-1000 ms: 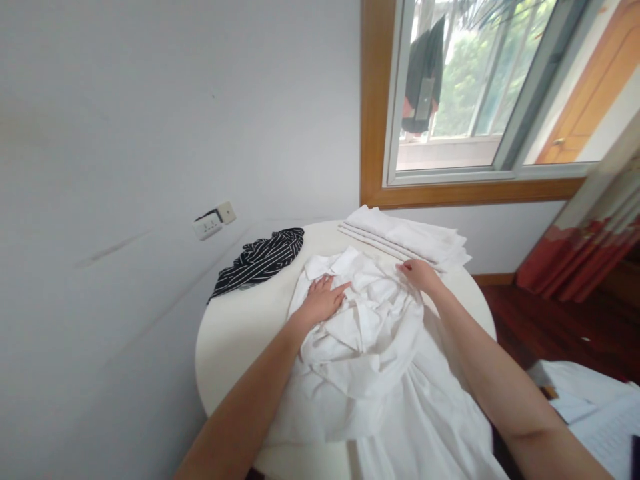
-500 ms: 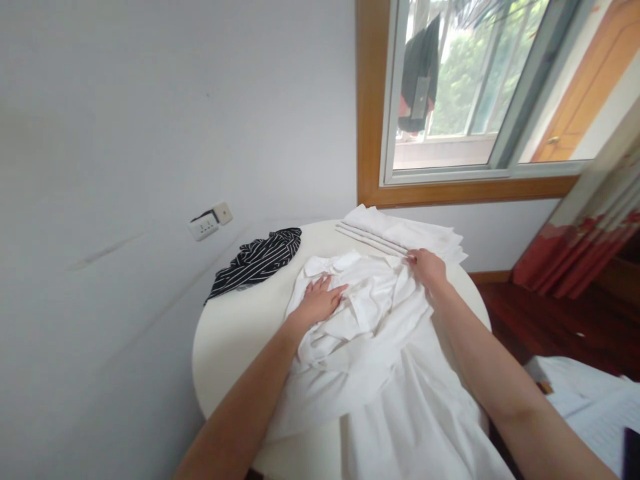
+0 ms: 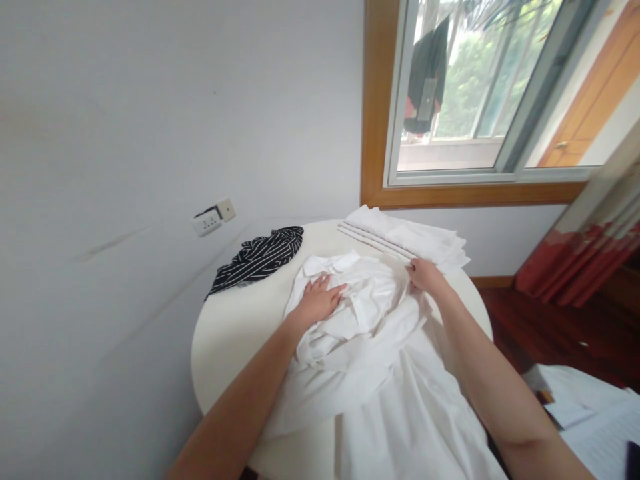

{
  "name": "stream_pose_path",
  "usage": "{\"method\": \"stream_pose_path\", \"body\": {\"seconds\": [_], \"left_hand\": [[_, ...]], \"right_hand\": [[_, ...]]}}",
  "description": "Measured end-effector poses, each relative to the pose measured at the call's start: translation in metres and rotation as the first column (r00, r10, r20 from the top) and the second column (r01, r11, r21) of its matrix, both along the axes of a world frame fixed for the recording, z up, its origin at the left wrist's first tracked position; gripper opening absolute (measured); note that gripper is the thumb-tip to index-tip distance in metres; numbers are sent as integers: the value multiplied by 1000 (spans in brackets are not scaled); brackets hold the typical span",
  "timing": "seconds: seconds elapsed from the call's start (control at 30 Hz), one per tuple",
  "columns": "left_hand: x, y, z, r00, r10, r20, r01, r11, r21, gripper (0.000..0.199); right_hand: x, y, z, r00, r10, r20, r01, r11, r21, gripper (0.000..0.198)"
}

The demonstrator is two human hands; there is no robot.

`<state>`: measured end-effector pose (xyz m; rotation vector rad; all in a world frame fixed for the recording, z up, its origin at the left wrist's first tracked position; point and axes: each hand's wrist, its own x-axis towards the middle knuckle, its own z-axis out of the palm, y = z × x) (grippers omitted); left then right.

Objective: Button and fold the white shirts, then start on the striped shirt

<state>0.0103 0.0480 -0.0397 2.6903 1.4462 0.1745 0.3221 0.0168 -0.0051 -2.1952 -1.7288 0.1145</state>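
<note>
Here's the crumpled white cloth garment (image 3: 377, 393), spread over the middle of the smooth, round, cream-white table (image 3: 227, 353) and running out of view toward the person. The left hand (image 3: 321, 300) lies palm down on its bunched upper part, fingers loosely spread, pressing rather than gripping. Over at the far right edge, the right hand (image 3: 423, 275) has its fingers curled in, and they seem to pinch a bit of the fabric; the exact grip is too small to make out. To do this well, I'd say, that flat palm wants to anchor the cloth while the pinch draws the edge outward, gently, without dragging the neighbouring stack.

And what a fabric! Thin, soft, matte, all rumpled ridges up top, then longer, looser folds fanning out nearer the person. Just beyond the right hand sits a neat stack of folded white cloth (image 3: 417, 239), layered edges showing along its near side. Across to the left, a black cloth with thin white stripes (image 3: 260, 259) lies in a limp, twisted heap at the rim, close by the plain pale wall (image 3: 150, 120) with its boxy white plastic socket (image 3: 207, 223).
</note>
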Motion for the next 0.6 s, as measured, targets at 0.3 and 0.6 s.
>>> {"method": "stream_pose_path", "body": {"seconds": [0.3,0.6], "left_hand": [[0,-2,4,1000,-2,-21,2,1000,24,43],[-5,-2,3,1000,-9,-27,10,1000,28,43]], "right_hand": [[39,8,3,806,-42,-591,271,913,305,33],[45,2,3,973,-208,99,176,948,263,31]]}}
